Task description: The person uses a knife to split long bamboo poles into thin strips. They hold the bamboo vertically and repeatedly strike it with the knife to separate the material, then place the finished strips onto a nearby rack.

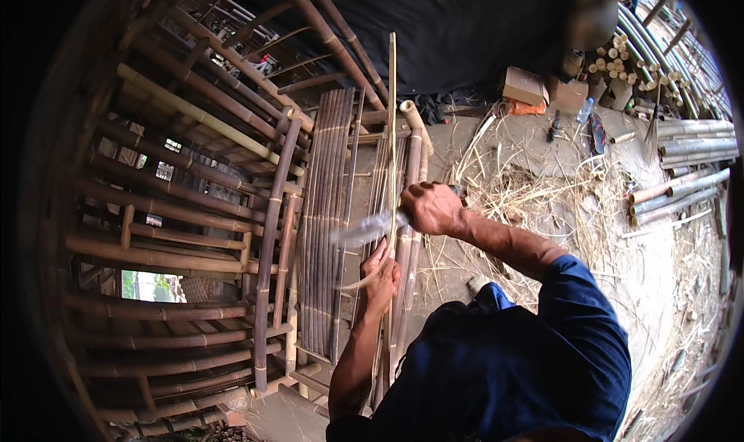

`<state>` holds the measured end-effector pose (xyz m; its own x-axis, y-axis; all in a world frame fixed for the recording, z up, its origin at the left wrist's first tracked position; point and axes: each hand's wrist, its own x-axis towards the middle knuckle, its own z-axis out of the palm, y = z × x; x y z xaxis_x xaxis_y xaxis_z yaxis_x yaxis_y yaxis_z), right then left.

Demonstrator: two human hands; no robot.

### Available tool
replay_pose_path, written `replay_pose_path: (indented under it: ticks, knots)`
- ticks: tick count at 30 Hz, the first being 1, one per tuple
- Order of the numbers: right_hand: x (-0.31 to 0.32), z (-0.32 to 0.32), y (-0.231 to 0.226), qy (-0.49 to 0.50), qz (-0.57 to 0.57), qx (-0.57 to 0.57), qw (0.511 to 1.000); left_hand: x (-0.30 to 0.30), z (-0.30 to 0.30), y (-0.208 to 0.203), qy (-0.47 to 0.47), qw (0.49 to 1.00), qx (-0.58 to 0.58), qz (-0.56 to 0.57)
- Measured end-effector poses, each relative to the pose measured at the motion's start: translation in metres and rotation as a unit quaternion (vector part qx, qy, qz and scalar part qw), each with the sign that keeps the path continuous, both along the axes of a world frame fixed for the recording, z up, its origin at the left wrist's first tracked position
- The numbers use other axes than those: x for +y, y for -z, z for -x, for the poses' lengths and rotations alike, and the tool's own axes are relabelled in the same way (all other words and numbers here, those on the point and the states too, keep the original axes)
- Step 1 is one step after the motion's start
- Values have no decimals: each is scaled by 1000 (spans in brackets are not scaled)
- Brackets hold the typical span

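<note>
My right hand (432, 207) is closed round the handle of a large knife. Its broad blade (363, 231), blurred by motion, points left and crosses a long, thin bamboo strip (393, 93). Just below the blade, my left hand (380, 275) grips that strip, fingers wrapped round it. The strip runs upright in the picture, away from me, and its far end stands beyond the bench. A thin curled sliver (360, 284) hangs beside my left hand. Under both hands lies a bamboo bench with a slatted top (325, 209).
Bamboo furniture frames (267, 248) crowd the left side. Shavings (535, 198) litter the floor at right. Bamboo poles (694, 143) lie stacked at far right. A cardboard box (525, 86), a plastic bottle (585, 110) and a dark tool (554, 126) are at the back.
</note>
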<state>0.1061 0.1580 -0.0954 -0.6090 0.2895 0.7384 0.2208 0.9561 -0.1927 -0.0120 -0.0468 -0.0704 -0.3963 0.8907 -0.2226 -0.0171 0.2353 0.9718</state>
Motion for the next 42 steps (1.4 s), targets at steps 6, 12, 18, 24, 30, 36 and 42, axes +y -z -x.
replay_pose_path:
  ticks: [6, 12, 18, 24, 30, 36, 42]
  knots:
    - [53, -30, 32, 199, 291, -212, 911, -78, 2, -6, 77, 950, 275, -124]
    - [107, -41, -1, 243, 361, -196, 879, -88, -19, -51, 94, 960, 263, 27]
    - [201, -86, 16, 338, 254, -117, 899, -146, -29, -69, 98, 969, 209, 90]
    - [234, -146, -13, 422, 402, -68, 810, -234, -29, -71, 16, 954, 157, 254]
    - [171, -75, 18, 227, 133, -287, 921, -159, -12, -59, 69, 922, 326, 198]
    - [207, -136, 32, 468, 434, -111, 762, -204, -8, -76, 56, 933, 291, 202]
    - [156, -118, 113, 237, 482, 74, 840, -179, 33, -140, -125, 879, 449, 100]
